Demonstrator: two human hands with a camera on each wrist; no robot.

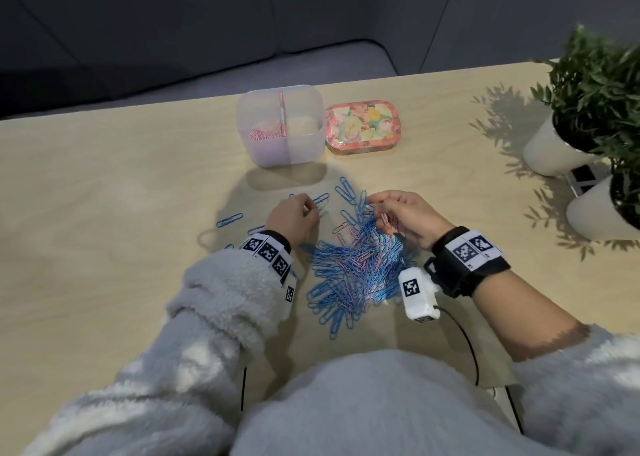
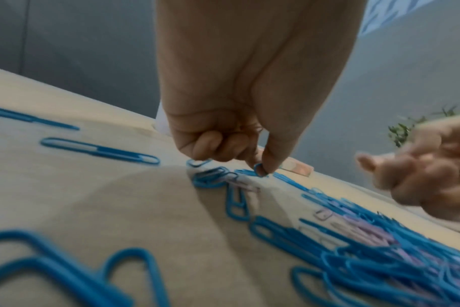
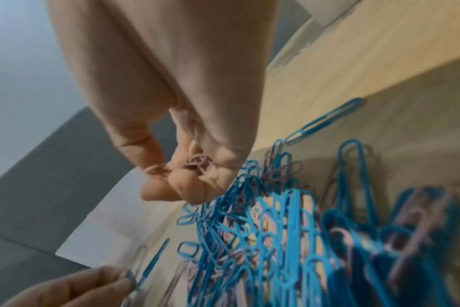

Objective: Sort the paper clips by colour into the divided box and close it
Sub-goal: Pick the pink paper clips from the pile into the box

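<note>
Sorting under way, far from done. Mixed heap of blue and pink paper clips spread on the wooden table, close in front of the torso. Divided box beyond the heap, straight ahead and well apart from both hands, open; some pink clips already in its left compartment, right compartment apparently bare. Floral lid just right of the box, lying flat.

Right hand at the heap's far right edge, fingers curled round a small bunch of pink clips. Left hand at the heap's far left edge, thumb and forefinger pinching one blue clip by its end, close to the table.

Box divider running away from the body, so pink goes left of it, blue probably right. Both hands about equally near the box; a forward reach needed from either.
</note>
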